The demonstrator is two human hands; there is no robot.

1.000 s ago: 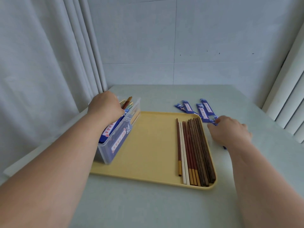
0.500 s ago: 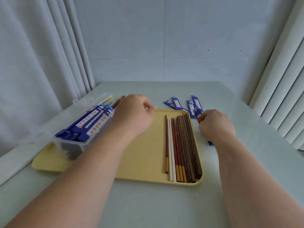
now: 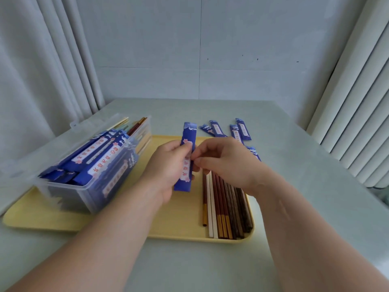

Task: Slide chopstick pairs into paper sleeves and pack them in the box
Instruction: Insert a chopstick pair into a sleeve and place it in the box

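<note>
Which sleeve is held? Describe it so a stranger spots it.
Find the yellow tray. Above its middle, left hand and right hand pinch one blue sleeve. Only it is lifted; others lie on the table or fill the clear box.

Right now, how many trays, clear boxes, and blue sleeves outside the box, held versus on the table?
Yellow tray: 1
Clear plastic box: 1
Blue paper sleeves on the table: 5
Held blue paper sleeve: 1
Total: 8

Both forearms extend forward, hands meeting; left hand (image 3: 168, 169) grips paper sleeve (image 3: 188, 133), right hand (image 3: 229, 163) fingertips pinch its edge.
</note>
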